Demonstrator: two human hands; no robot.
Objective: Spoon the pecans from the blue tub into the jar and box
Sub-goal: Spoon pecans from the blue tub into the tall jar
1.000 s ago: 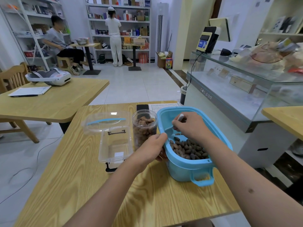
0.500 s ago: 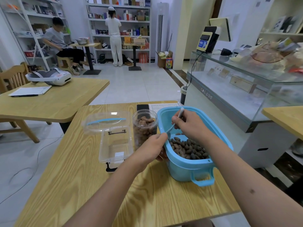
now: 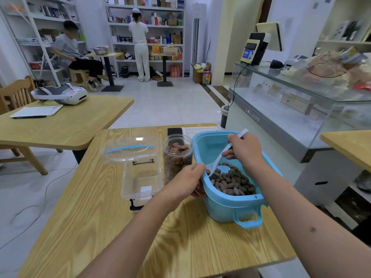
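both forearms extended, left hand and right hand curled.

Tabletop is carrying, left to right: box, jar, tub. Lid is lying behind the box, touching it. Jar is standing just beside the tub's left wall. Pecans are lying in the tub's near half and filling the jar. Spoon is slanting into the tub, bowl at the pecans. Phone and paper are lying behind the jar and tub. A second table is standing far left.
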